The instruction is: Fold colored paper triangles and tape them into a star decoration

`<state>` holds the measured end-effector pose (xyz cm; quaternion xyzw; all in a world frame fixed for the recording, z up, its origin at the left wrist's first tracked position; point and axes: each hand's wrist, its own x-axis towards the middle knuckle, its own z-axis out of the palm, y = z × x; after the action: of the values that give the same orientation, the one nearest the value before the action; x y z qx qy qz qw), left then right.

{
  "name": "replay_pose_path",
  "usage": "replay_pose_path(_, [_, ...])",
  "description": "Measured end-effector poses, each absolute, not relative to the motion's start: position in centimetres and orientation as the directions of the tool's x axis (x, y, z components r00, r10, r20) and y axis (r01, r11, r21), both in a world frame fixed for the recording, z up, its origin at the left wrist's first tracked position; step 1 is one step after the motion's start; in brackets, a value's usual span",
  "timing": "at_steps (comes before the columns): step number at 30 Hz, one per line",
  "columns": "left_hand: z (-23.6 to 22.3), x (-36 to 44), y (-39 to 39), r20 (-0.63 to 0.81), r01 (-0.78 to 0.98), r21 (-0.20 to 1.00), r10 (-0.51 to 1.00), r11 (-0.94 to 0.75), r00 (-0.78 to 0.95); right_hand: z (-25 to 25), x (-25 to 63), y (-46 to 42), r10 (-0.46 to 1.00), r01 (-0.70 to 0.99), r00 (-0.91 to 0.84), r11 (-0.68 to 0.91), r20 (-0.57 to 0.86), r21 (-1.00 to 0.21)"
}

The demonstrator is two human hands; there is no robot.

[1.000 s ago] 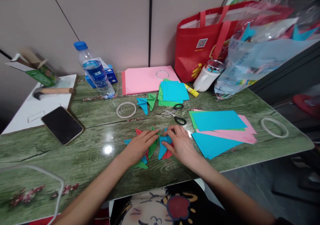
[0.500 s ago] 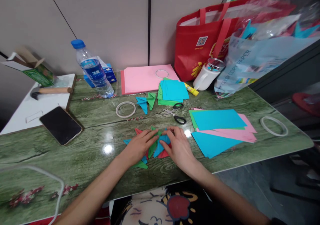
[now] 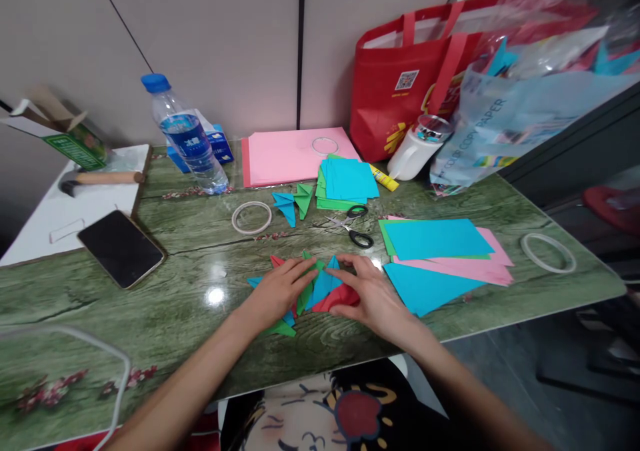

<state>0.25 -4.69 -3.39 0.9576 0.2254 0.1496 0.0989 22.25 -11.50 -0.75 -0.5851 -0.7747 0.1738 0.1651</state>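
Note:
A cluster of folded paper pieces [image 3: 320,289] in blue, green and red lies on the green wood-grain table [image 3: 190,284] near its front edge. My left hand [image 3: 277,294] rests flat on the cluster's left side, fingers stretched toward the green piece. My right hand [image 3: 373,294] lies on the right side, fingertips touching the blue and red folded pieces, fingers curled a little. Neither hand lifts a piece off the table.
Flat blue, pink and green sheets [image 3: 440,251] lie to the right, scissors [image 3: 353,227] behind the hands. Further back are a blue and green square stack [image 3: 345,184], pink paper [image 3: 295,156], tape rings [image 3: 251,217], a water bottle [image 3: 185,137], a phone [image 3: 121,248], a red bag [image 3: 410,77].
My right hand slid a little right and back, uncovering more of the blue and red folded pieces. My left hand stayed in place.

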Motion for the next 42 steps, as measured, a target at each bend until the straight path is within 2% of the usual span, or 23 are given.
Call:
replay_pose_path(4, [-3.3, 0.4, -4.8, 0.27, 0.408, 0.262, 0.472, -0.875, 0.839, -0.7, 21.6, -11.7, 0.969, 0.868, -0.24, 0.238, 0.052, -0.435])
replay_pose_path(12, [-3.2, 0.3, -4.7, 0.247, 0.395, 0.275, 0.462, -0.876, 0.852, -1.0, 21.1, -11.6, 0.98, 0.865, -0.183, 0.201, 0.082, -0.459])
replay_pose_path(19, [-3.3, 0.3, -4.7, 0.255, 0.396, 0.275, 0.463, -0.876, 0.849, -0.9, 20.6, -11.4, 0.991, 0.897, -0.12, 0.135, 0.062, -0.421])
replay_pose_path(26, [-3.0, 0.3, -4.9, 0.27, 0.394, 0.324, 0.483, -0.86, 0.833, -0.2, 19.8, -9.9, 0.998, 0.896, -0.064, 0.07, 0.027, -0.439])
replay_pose_path(32, [-2.6, 0.4, -4.9, 0.247, 0.399, 0.365, 0.5, -0.841, 0.83, 0.5, 20.4, -9.0, 0.991, 0.87, -0.124, 0.09, -0.04, -0.484])
replay_pose_path(38, [-2.5, 0.4, -5.0, 0.233, 0.408, 0.345, 0.498, -0.846, 0.836, 0.4, 20.9, -7.9, 0.986, 0.897, -0.147, 0.102, -0.074, -0.431])
replay_pose_path(42, [-2.7, 0.4, -5.0, 0.26, 0.401, 0.329, 0.49, -0.855, 0.832, 0.1, 20.7, -7.9, 0.989, 0.891, -0.131, 0.087, -0.068, -0.446])
